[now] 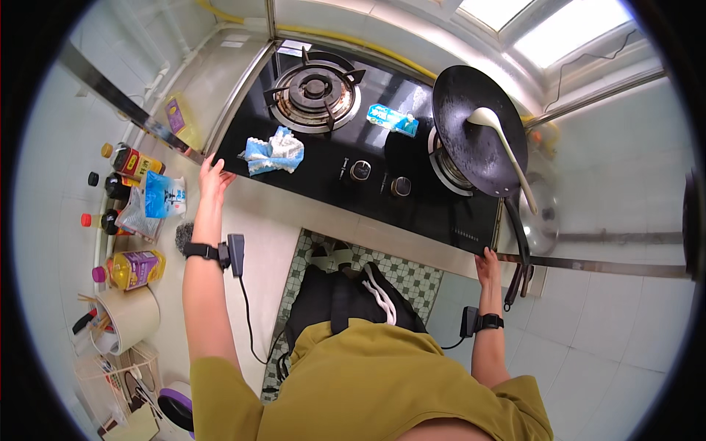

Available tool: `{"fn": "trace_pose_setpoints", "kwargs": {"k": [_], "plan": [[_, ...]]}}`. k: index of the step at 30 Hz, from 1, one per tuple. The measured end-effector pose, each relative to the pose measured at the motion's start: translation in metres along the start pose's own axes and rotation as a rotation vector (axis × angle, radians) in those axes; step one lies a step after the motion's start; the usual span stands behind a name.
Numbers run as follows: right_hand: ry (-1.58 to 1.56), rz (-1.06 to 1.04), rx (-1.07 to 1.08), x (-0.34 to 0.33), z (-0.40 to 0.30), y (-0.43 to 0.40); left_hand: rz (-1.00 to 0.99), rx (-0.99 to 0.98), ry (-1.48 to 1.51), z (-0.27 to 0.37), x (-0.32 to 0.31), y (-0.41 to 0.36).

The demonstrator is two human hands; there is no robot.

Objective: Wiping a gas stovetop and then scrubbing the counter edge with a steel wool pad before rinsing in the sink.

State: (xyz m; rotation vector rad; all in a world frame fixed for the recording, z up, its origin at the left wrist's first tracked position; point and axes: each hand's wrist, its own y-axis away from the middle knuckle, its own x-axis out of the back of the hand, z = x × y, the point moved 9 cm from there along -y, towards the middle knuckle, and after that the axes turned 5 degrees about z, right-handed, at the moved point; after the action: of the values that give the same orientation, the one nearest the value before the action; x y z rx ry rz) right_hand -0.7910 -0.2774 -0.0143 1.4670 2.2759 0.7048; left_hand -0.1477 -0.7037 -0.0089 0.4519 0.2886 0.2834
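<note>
A black glass gas hob (331, 160) with two burners lies before me. My left hand (212, 179) holds its front left corner, fingertips on the rim. At the front right corner, my right hand (487, 267) has its fingertips on the edge; part of its grip is hidden. A crumpled blue-and-white cloth (274, 151) rests on the glass near my left hand. Behind it sits the bare left burner (314, 88). Tilted on the right burner (449, 165) is a black wok (469, 143), with a pale ladle (504, 140) inside. A blue printed packet (392, 119) lies between the burners.
Sauce bottles (135, 162), a blue bag (160, 195), a cooking-oil bottle (138, 269) and a utensil holder (129, 320) line the left counter (248, 220). A steel scourer (183, 237) sits beside my left forearm. The wok's handle (517, 231) overhangs near my right hand.
</note>
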Motion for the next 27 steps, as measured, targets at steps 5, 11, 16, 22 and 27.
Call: {"fn": "trace_pose_setpoints", "kwargs": {"k": [5,11,16,22,27], "plan": [[0.019,-0.042,-0.008,-0.001,-0.007,0.009,0.034,0.012,-0.054,0.0,0.003,0.015],[0.069,0.021,-0.083,-0.007,-0.018,0.021,0.069,0.017,-0.116,0.014,0.001,0.045],[0.065,0.085,-0.116,-0.004,-0.019,0.022,0.21,0.063,-0.143,0.004,0.024,0.054],[0.001,0.125,-0.125,-0.007,-0.022,0.033,0.259,0.064,-0.119,0.002,0.022,0.057],[-0.001,0.211,-0.251,0.025,-0.008,0.041,0.311,0.028,-0.167,0.004,0.019,0.06]]}}
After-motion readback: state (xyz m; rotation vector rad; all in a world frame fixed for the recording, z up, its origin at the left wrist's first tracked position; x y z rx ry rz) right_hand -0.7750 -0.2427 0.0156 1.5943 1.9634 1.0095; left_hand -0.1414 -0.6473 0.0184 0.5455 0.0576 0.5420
